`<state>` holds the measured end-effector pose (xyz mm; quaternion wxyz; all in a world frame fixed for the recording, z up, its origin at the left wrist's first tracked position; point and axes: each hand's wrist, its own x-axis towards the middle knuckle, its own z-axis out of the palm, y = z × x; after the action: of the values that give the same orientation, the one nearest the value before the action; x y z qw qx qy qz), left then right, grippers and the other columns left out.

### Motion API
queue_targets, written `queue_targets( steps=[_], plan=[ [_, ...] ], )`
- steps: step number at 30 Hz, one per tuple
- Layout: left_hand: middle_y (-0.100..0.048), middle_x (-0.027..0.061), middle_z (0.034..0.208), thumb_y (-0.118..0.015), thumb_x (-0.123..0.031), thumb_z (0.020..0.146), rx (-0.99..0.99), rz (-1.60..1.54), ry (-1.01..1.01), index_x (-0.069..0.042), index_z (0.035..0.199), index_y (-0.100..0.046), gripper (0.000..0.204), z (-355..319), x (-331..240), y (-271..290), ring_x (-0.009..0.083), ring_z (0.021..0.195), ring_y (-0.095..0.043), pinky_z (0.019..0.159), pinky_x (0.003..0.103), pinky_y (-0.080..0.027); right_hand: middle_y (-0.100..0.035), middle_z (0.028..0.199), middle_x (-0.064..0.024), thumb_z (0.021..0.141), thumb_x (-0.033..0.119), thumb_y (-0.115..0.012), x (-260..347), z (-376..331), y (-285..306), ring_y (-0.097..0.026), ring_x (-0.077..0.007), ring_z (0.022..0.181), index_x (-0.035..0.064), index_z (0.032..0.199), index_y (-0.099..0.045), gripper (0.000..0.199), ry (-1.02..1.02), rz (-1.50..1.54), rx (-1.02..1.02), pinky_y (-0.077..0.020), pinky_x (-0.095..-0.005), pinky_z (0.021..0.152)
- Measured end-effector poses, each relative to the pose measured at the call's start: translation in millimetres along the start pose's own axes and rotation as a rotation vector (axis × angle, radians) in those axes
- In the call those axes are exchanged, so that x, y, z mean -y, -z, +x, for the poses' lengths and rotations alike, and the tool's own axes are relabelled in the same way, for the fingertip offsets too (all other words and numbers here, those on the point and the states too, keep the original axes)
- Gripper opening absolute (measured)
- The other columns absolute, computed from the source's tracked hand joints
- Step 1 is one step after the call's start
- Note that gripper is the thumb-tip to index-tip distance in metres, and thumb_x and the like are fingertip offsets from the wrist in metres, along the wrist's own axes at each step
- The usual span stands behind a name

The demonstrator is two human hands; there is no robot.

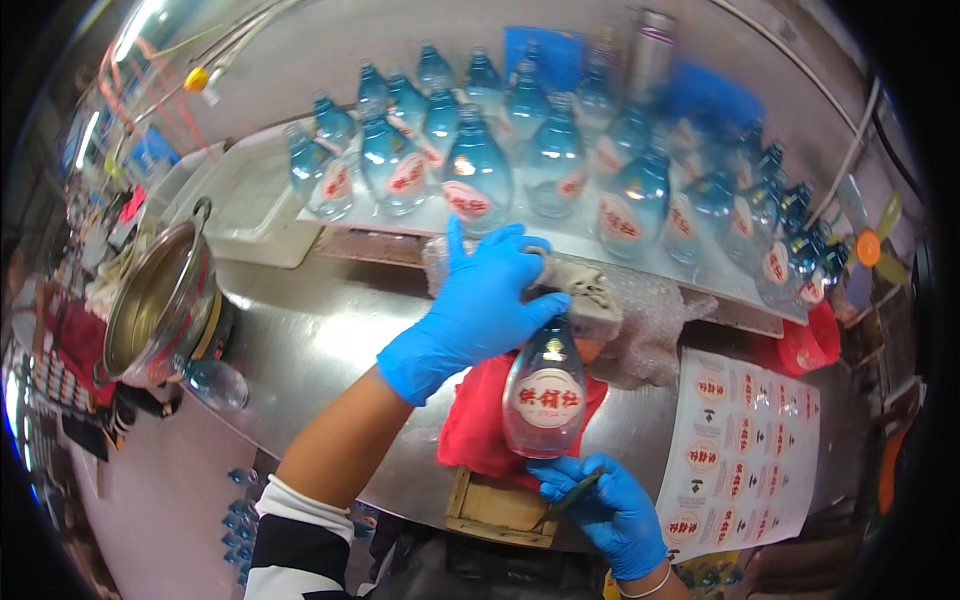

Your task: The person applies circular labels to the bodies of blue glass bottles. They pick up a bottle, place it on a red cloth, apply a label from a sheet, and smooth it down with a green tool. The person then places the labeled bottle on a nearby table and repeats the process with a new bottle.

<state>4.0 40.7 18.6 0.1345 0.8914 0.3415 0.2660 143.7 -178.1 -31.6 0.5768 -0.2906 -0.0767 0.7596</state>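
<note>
My left hand (478, 305), in a blue glove, grips the neck and shoulder of a clear blue-tinted glass bottle (546, 395). The bottle lies tilted over a red cloth (478, 430) on the steel table and bears a round red-and-white label on its belly. My right hand (600, 500), also gloved in blue, supports the bottle's base and holds a thin dark flat tool between its fingers. A bundle of bubble wrap (640, 320) lies just behind the bottle.
Several labelled blue bottles (478, 170) stand on a white tray (390, 215) at the back. A sheet of round label stickers (740, 455) lies at the right. A steel pot (160, 300) stands at the left, another bottle (215, 382) beneath it. A wooden block (495, 510) sits at the table's front edge.
</note>
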Motion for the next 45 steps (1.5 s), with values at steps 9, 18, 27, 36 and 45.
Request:
queue_targets(
  steps=[9, 18, 27, 36, 45],
  plan=[
    [-0.052, 0.0058, 0.088, -0.069, -0.028, 0.074, -0.051, -0.581, -0.061, -0.011, 0.087, -0.056, 0.025, -60, -10, 55, 0.0247, 0.092, -0.051, 0.105, 0.051, -0.005, -0.057, 0.111, -0.0146, 0.09, 0.032, -0.049, -9, -7, 14, -0.053, -0.0343, 0.1, 0.0084, 0.103, -0.058, 0.028, 0.195, -0.322, 0.071, -0.0436, -0.0483, 0.086],
    [-0.047, 0.0101, 0.083, -0.065, -0.029, 0.073, -0.55, -0.045, -0.05, -0.002, 0.079, -0.05, 0.032, -242, -32, 177, 0.0287, 0.094, -0.049, 0.101, 0.068, 0.0, -0.05, 0.122, -0.0266, 0.088, 0.029, -0.054, -33, 48, -61, -0.048, -0.0374, 0.114, -0.0001, 0.102, -0.056, 0.033, -0.292, -0.746, 0.552, -0.042, -0.0455, 0.093],
    [-0.058, 0.0048, 0.095, -0.071, -0.023, 0.069, -0.412, 0.596, 0.723, -0.01, 0.078, -0.061, 0.018, -441, 17, 245, 0.0217, 0.1, -0.053, 0.109, 0.054, -0.004, -0.051, 0.121, -0.0252, 0.084, 0.027, -0.06, -95, 86, -111, -0.053, -0.0357, 0.108, -0.0017, 0.101, -0.056, 0.034, -0.403, -1.035, 0.454, -0.0417, -0.0445, 0.093],
    [-0.057, 0.0106, 0.084, -0.067, -0.022, 0.07, -0.472, 0.74, 1.095, -0.006, 0.08, -0.062, 0.02, -615, 199, 176, 0.0263, 0.091, -0.054, 0.109, 0.052, -0.011, -0.061, 0.101, -0.0196, 0.081, 0.011, -0.055, -120, 103, -138, -0.058, -0.0283, 0.092, -0.004, 0.095, -0.057, 0.02, -0.329, -0.916, 0.246, -0.0438, -0.0399, 0.09],
    [-0.057, 0.0085, 0.076, -0.064, -0.01, 0.067, -0.656, 0.727, 1.412, -0.008, 0.077, -0.063, 0.01, -702, 374, 62, 0.0279, 0.083, -0.054, 0.097, 0.047, -0.031, -0.056, 0.108, -0.01, 0.093, 0.014, -0.043, -126, 124, -157, -0.053, -0.0165, 0.089, 0.0011, 0.101, -0.054, 0.019, -0.338, -0.947, 0.163, -0.0382, -0.0287, 0.092]
  ],
)
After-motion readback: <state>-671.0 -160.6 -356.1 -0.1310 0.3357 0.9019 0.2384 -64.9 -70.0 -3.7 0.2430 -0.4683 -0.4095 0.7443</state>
